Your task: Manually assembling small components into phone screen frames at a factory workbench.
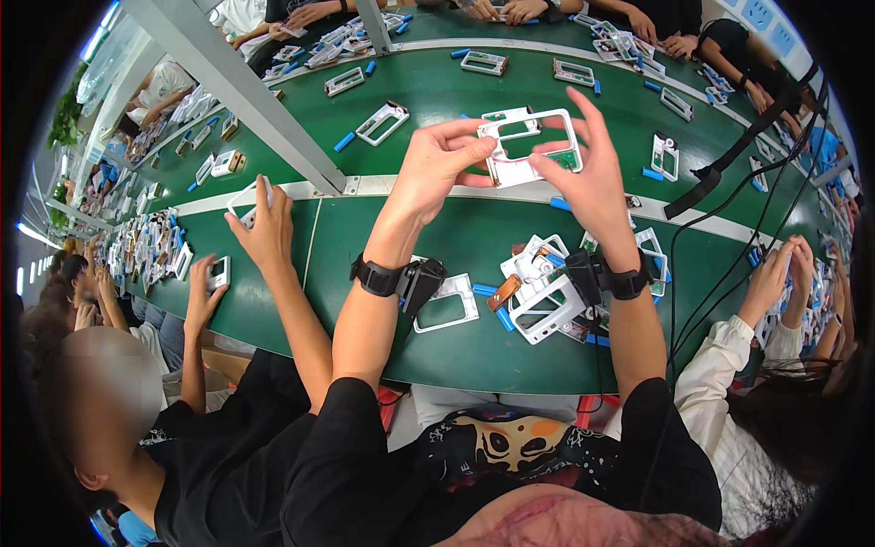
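Observation:
Above the far edge of my bench I hold up a white plastic housing point(517, 170), a rectangular frame with a large opening, a small green circuit board and thin wires. My left hand point(436, 166) grips its left end between thumb and fingers. At its right end, my right hand point(588, 173) has the thumb against the frame, with the index finger raised. Beneath my right wrist lies a pile of similar white housings point(547, 310) with blue cylinders and a brown part point(503, 294). A single white frame point(447, 304) rests left of the pile.
A green conveyor belt point(428, 82) beyond a metal rail point(383, 185) carries spaced-out housings with blue cylinders. A grey post point(246, 91) rises on the left. Black cables point(720, 273) hang at right. Co-workers sit on both sides; a left neighbour's hand point(264, 223) holds another frame.

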Action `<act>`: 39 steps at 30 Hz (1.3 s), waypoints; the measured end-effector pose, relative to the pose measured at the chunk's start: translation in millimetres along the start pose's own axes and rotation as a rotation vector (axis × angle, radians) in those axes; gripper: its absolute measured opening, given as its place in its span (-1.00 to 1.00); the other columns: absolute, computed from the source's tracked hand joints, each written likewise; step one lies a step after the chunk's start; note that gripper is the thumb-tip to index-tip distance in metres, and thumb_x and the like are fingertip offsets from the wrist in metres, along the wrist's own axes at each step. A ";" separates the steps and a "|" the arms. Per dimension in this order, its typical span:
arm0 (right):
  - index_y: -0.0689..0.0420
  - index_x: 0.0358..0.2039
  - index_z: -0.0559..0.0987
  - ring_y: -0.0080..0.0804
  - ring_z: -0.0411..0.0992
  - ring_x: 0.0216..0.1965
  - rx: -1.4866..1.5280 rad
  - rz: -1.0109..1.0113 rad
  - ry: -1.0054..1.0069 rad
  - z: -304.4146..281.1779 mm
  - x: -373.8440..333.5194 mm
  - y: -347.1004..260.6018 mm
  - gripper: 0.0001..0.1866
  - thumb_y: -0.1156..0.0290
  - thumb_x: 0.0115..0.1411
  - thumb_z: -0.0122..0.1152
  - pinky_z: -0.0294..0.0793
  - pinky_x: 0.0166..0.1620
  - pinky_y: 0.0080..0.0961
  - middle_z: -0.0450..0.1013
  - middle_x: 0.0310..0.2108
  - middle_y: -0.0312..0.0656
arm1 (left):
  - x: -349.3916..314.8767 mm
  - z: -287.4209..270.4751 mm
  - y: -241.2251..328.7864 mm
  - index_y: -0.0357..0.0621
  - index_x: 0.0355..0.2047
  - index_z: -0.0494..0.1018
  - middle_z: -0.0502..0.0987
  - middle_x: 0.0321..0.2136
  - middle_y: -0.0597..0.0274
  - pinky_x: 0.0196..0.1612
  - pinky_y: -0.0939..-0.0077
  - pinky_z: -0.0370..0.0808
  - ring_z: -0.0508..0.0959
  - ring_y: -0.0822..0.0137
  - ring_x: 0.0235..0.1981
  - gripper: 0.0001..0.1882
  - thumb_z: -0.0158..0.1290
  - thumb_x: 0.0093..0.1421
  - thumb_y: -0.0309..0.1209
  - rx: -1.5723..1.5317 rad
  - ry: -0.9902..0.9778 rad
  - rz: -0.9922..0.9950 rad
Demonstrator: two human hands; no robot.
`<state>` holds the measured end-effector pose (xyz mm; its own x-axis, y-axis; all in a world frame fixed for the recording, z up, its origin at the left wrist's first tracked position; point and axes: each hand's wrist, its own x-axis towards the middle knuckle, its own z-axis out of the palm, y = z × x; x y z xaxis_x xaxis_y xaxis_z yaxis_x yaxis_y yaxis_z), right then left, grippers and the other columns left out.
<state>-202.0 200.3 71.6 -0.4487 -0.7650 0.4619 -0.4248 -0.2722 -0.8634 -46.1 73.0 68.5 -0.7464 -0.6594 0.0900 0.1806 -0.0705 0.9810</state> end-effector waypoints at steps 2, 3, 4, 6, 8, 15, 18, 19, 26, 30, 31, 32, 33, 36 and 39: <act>0.18 0.20 0.22 -0.48 0.45 -0.19 0.063 0.018 0.110 -9.8 1.8 4.8 -0.32 0.58 0.06 0.26 0.47 -0.17 -0.58 0.39 -0.09 -0.08 | 9.1 -7.3 -14.6 -0.31 -0.21 0.45 0.57 -0.34 0.17 -0.41 0.64 0.60 0.58 0.47 -0.40 -0.72 0.15 0.18 -0.35 -0.018 -0.007 -0.033; 0.18 0.20 0.22 -0.48 0.45 -0.19 0.069 0.008 0.106 -14.3 4.6 3.4 -0.32 0.58 0.06 0.26 0.47 -0.17 -0.58 0.39 -0.09 -0.08 | 14.0 -16.2 -22.3 -0.32 -0.20 0.45 0.56 -0.33 0.18 -0.40 0.63 0.60 0.58 0.46 -0.39 -0.71 0.14 0.19 -0.34 -0.023 0.019 -0.066; 0.20 0.19 0.23 -0.47 0.45 -0.18 0.082 -0.011 0.139 -22.4 5.9 -0.2 -0.35 0.57 0.08 0.25 0.46 -0.16 -0.58 0.38 -0.08 -0.06 | 20.0 -24.3 -31.3 -0.33 -0.18 0.45 0.56 -0.33 0.18 -0.39 0.63 0.61 0.58 0.46 -0.38 -0.71 0.13 0.20 -0.34 -0.031 0.037 -0.103; 0.24 0.16 0.26 -0.46 0.45 -0.16 0.106 -0.043 0.201 -37.3 7.8 -7.4 -0.40 0.55 0.11 0.23 0.46 -0.14 -0.58 0.38 -0.06 -0.04 | 36.1 -44.6 -49.0 -0.33 -0.16 0.45 0.55 -0.32 0.19 -0.37 0.63 0.61 0.58 0.45 -0.38 -0.70 0.12 0.21 -0.33 -0.038 0.057 -0.139; 0.25 0.14 0.29 -0.46 0.45 -0.16 0.095 -0.056 0.226 -53.0 5.9 -12.8 -0.44 0.55 0.12 0.22 0.45 -0.14 -0.58 0.38 -0.06 -0.05 | 58.2 -67.7 -67.8 -0.34 -0.12 0.44 0.54 -0.34 0.21 -0.35 0.63 0.61 0.57 0.46 -0.39 -0.67 0.11 0.22 -0.33 0.009 0.035 -0.261; 0.29 0.01 0.41 -0.49 0.46 -0.17 0.061 -0.077 0.270 -64.3 8.7 -15.3 -0.59 0.55 0.14 0.20 0.44 -0.13 -0.60 0.39 -0.06 -0.08 | 87.0 -71.3 -98.2 -0.34 -0.17 0.48 0.54 -0.39 0.24 -0.34 0.67 0.59 0.56 0.50 -0.42 -0.69 0.14 0.20 -0.34 0.132 -0.019 -0.410; 0.29 -0.01 0.43 -0.52 0.46 -0.19 0.037 -0.085 0.264 -61.5 8.9 -14.0 -0.63 0.55 0.14 0.19 0.43 -0.13 -0.62 0.40 -0.06 -0.09 | 93.3 -72.4 -104.2 -0.33 -0.23 0.51 0.55 -0.42 0.24 -0.36 0.68 0.56 0.55 0.52 -0.44 -0.73 0.16 0.18 -0.34 0.374 0.022 -0.324; 0.29 -0.01 0.43 -0.52 0.46 -0.19 0.041 -0.083 0.255 -59.7 8.6 -15.1 -0.63 0.55 0.14 0.19 0.43 -0.13 -0.62 0.40 -0.06 -0.09 | 98.9 -78.9 -109.0 -0.33 -0.27 0.53 0.55 -0.46 0.24 -0.39 0.67 0.54 0.54 0.51 -0.46 -0.73 0.19 0.15 -0.33 0.408 0.033 -0.261; 0.31 -0.05 0.46 -0.54 0.47 -0.20 0.010 -0.074 0.224 -61.5 6.2 -14.9 -0.66 0.54 0.14 0.19 0.42 -0.13 -0.64 0.43 -0.09 -0.14 | 111.8 -111.5 -110.9 -0.29 -0.38 0.58 0.56 -0.52 0.29 -0.39 0.58 0.45 0.51 0.48 -0.47 -0.69 0.29 0.04 -0.25 0.633 -0.007 -0.189; 0.30 -0.06 0.47 -0.53 0.47 -0.19 -0.005 -0.058 0.238 -64.6 6.6 -15.0 -0.68 0.54 0.15 0.19 0.42 -0.13 -0.63 0.44 -0.10 -0.14 | 102.7 -105.8 -129.7 -0.27 -0.39 0.58 0.59 -0.50 0.24 -0.29 0.54 0.47 0.53 0.44 -0.43 -0.66 0.30 0.02 -0.21 0.675 -0.027 -0.009; 0.30 -0.06 0.47 -0.53 0.47 -0.19 -0.002 -0.058 0.231 -62.1 5.4 -15.1 -0.68 0.54 0.15 0.19 0.42 -0.13 -0.63 0.44 -0.10 -0.14 | 100.5 -104.6 -133.6 -0.27 -0.36 0.58 0.59 -0.49 0.22 -0.27 0.52 0.48 0.54 0.40 -0.43 -0.64 0.29 0.03 -0.19 0.691 0.002 0.000; 0.30 -0.06 0.47 -0.53 0.47 -0.19 -0.009 -0.063 0.230 -61.0 4.6 -16.5 -0.68 0.54 0.15 0.19 0.42 -0.13 -0.63 0.44 -0.11 -0.14 | 97.9 -102.2 -134.7 -0.28 -0.34 0.57 0.60 -0.48 0.19 -0.26 0.49 0.48 0.55 0.36 -0.43 -0.62 0.28 0.03 -0.18 0.707 0.033 0.011; 0.30 -0.06 0.47 -0.53 0.47 -0.19 -0.018 -0.067 0.227 -59.9 3.7 -17.6 -0.68 0.54 0.15 0.19 0.42 -0.12 -0.64 0.45 -0.11 -0.14 | 94.9 -101.1 -135.4 -0.28 -0.31 0.57 0.60 -0.48 0.16 -0.24 0.47 0.49 0.56 0.33 -0.43 -0.60 0.28 0.03 -0.16 0.721 0.064 0.020; 0.30 -0.07 0.47 -0.52 0.47 -0.19 -0.026 -0.072 0.207 -55.9 5.6 -20.0 -0.68 0.54 0.15 0.19 0.42 -0.12 -0.63 0.46 -0.14 -0.15 | 91.6 -107.1 -130.7 -0.26 -0.24 0.55 0.61 -0.43 0.09 -0.22 0.44 0.49 0.57 0.26 -0.41 -0.54 0.27 0.02 -0.11 0.737 0.150 0.050; 0.30 -0.07 0.48 -0.52 0.48 -0.19 -0.031 -0.047 0.192 -56.5 6.7 -16.5 -0.68 0.53 0.15 0.20 0.42 -0.11 -0.63 0.47 -0.17 -0.16 | 87.8 -119.5 -110.2 -0.25 -0.14 0.51 0.60 -0.37 0.04 -0.20 0.41 0.49 0.58 0.21 -0.36 -0.46 0.25 0.01 -0.07 0.859 0.182 0.022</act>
<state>-242.4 232.7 100.4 -0.5682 -0.6257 0.5344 -0.4713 -0.2849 -0.8347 -55.0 -66.6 -52.2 -0.6217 -0.7681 0.1532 -0.4055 0.4831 0.7760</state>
